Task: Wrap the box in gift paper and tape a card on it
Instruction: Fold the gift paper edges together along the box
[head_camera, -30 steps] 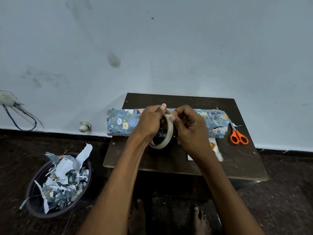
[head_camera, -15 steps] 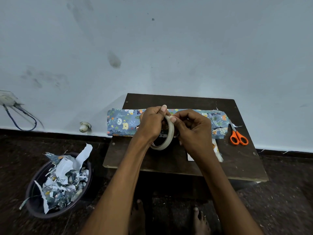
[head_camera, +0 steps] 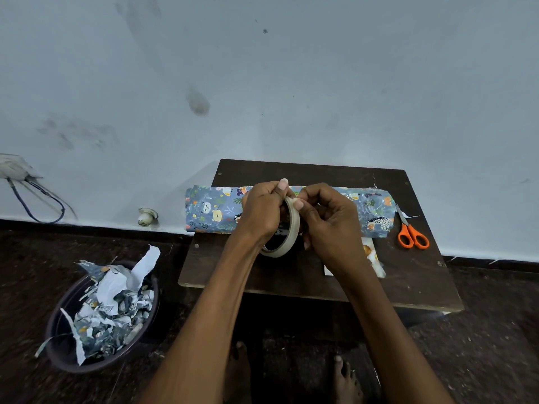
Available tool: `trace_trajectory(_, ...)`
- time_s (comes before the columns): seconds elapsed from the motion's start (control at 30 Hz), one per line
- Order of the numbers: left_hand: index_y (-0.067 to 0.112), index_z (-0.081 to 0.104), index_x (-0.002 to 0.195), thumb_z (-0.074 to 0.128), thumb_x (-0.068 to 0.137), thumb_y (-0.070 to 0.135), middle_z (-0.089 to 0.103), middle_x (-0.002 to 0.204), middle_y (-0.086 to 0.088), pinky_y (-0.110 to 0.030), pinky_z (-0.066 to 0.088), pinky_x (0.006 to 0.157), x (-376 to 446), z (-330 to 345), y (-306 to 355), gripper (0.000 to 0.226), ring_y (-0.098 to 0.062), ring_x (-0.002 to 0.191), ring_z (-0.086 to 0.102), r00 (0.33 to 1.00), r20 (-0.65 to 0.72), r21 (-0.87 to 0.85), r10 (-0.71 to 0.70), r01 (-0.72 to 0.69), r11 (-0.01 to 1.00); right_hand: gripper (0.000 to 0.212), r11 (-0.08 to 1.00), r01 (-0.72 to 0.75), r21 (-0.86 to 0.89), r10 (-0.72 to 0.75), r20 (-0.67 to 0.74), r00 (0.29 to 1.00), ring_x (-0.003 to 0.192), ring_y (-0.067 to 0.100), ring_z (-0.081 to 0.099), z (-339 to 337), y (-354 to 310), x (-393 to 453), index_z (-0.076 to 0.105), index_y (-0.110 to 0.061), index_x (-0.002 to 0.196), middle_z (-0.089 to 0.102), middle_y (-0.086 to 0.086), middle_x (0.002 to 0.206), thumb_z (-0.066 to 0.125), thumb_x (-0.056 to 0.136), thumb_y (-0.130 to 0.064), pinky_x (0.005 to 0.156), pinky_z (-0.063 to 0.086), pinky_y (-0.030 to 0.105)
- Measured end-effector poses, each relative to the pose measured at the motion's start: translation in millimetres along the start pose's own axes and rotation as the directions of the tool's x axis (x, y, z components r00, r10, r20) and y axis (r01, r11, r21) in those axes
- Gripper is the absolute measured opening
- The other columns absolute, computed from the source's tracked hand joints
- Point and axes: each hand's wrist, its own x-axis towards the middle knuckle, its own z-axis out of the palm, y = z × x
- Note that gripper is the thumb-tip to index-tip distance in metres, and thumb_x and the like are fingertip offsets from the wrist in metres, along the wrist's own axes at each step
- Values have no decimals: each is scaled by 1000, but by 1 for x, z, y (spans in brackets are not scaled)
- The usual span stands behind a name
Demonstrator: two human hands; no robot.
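Over the dark wooden table, in the head view, little had changed across the last second: the left hand went on gripping the thin cream roll of tape, held on edge above the tabletop, while the right hand shifted slightly and kept its thumb and fingertip pinched at the roll's top rim. That looked like hunting for the tape's free end, so no strip was yet pulled. The long box wrapped in blue animal-print gift paper lay behind the hands, its left end overhanging the table, so the wrapping seemed done. The white card with orange print lay mostly hidden under the right wrist. Whether any tape had lifted, I could not tell. Orange-handled scissors lay by the box's right end, and a dark bin of paper scraps stood on the floor
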Motion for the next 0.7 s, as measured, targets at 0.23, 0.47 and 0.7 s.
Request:
trace_trajectory(0.23, 21, 66, 61, 45, 107, 32, 51, 68, -11, -39, 41, 70, 1, -1, -1, 51, -23, 70, 48, 1000, 29, -43, -4, 6, 999, 13, 1000, 23, 12, -23, -7, 1000, 65, 15, 68, 0, 2, 1, 71, -12, 99, 72, 1, 83, 64, 97, -1, 53, 52, 23)
trace_trajectory(0.47, 5, 64, 76, 43, 109, 30, 50, 73, -15, -39, 40, 69, 1, -3, -1, 46, -24, 72, 46, 999, 52, -12, -11, 11, 1000, 16, 998, 5, 65, -7, 28, 1000, 63, 6, 66, -1, 0, 1, 73, -11, 93, 74, -4, 84, 65, 96, 2, 51, 47, 14)
trace_trajectory(0.7, 13, 61, 67, 44, 109, 25, 46, 63, -10, -31, 37, 64, -1, -3, 3, 46, -18, 62, 42, 998, 59, -30, -14, 15, 999, 18, 998, 20, 66, -23, 43, 999, 54, 3, 58, -3, 1, 3, 68, -12, 89, 67, -13, 76, 63, 96, 4, 48, 44, 13)
